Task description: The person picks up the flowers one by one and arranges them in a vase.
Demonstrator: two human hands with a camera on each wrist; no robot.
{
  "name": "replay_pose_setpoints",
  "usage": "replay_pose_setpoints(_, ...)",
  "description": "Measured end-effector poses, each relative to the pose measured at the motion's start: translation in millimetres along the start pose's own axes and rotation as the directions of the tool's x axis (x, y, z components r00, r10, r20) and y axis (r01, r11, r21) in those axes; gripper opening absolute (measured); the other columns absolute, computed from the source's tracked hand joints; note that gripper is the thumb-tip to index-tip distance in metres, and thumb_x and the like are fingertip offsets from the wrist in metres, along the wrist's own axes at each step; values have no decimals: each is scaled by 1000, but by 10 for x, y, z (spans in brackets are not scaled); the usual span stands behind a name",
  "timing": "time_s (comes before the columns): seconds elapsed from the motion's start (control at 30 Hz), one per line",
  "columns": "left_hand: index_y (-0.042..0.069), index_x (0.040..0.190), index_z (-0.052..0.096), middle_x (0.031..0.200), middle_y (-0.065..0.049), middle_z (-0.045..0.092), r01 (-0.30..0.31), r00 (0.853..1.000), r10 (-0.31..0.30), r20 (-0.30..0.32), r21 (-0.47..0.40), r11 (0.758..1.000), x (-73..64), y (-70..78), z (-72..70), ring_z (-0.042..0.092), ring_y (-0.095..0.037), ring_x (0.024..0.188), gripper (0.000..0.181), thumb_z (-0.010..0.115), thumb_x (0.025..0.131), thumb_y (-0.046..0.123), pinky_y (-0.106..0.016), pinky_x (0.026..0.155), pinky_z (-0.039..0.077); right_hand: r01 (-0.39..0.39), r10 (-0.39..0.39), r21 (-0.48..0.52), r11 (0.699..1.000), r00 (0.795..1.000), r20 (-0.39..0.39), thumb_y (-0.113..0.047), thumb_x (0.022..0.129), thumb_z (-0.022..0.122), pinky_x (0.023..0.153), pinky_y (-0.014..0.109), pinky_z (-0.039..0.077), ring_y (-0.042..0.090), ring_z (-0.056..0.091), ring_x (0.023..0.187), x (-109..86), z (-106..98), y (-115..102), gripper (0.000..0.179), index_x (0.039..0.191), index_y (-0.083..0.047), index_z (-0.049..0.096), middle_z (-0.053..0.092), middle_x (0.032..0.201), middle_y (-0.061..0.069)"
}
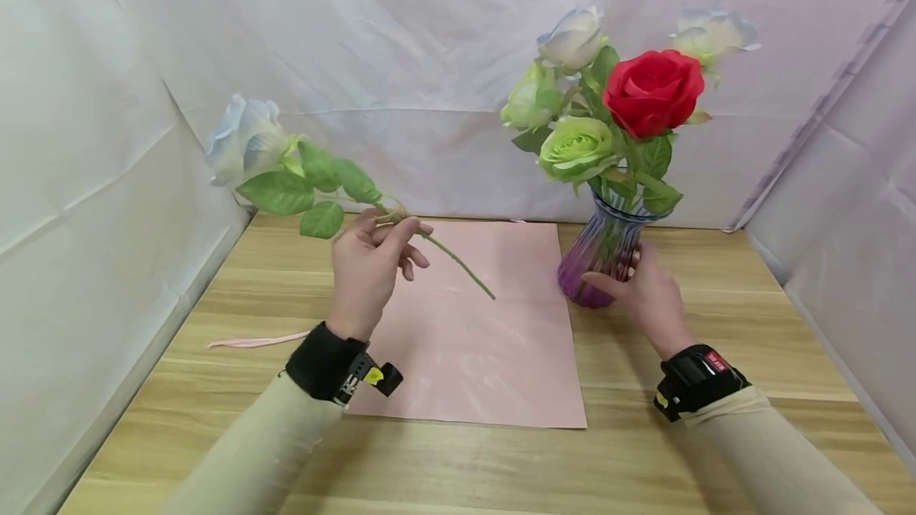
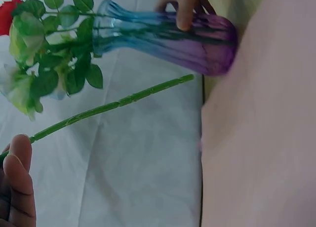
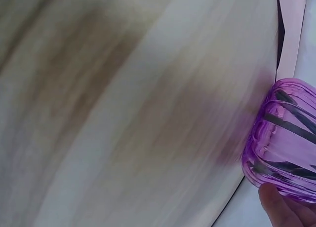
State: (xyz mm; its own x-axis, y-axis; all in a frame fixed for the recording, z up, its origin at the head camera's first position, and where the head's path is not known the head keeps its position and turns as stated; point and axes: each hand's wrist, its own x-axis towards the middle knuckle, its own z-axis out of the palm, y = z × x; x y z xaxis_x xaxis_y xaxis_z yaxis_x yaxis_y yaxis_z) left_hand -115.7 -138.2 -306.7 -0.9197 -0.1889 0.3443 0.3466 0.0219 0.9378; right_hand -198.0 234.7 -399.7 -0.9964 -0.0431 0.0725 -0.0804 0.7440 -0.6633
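My left hand [image 1: 366, 269] pinches the green stem of a pale blue-and-white rose [image 1: 249, 141] between thumb and fingers. The bloom leans to the left, and the bare stem end [image 2: 148, 91] points right, over a pink sheet. My right hand [image 1: 653, 300] grips the lower part of a ribbed glass vase [image 1: 597, 257], blue at the neck and purple at the base. The vase tilts to the right at its top. Inside it stand a red rose [image 1: 654, 94], green roses [image 1: 578, 149] and white roses [image 1: 572, 40]. Whether the base touches the table cannot be told.
The pink sheet [image 1: 472, 356] lies flat on the wooden table [image 1: 444, 467], left of the vase. A pink ribbon [image 1: 258, 340] lies by the sheet's left side. White cloth [image 1: 401, 141] walls in the table at the back and both sides.
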Motion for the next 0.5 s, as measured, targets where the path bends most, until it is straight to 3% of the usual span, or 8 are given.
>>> replay_pose_setpoints(0.3, 3, 105, 63, 99, -13, 78, -90, 995, 97, 25, -211, 973, 28, 166, 416, 71, -20, 62, 18, 69, 99, 19, -30, 52, 54, 40, -47, -101, 994, 997, -68, -68, 82, 75, 78, 63, 53, 58, 64, 104, 0, 14, -19, 107, 142, 9, 31, 60, 120, 44)
replay_pose_setpoints(0.5, 5, 104, 65, 102, -13, 78, -119, 989, 138, 53, -266, 957, 66, 243, 699, 71, -18, 60, 10, 65, 102, 15, -29, 51, 52, 54, -72, -164, 985, 992, -105, -68, 80, 76, 54, 52, 50, 53, 68, 80, 18, 26, -11, 107, 139, 10, 33, 65, 91, 37)
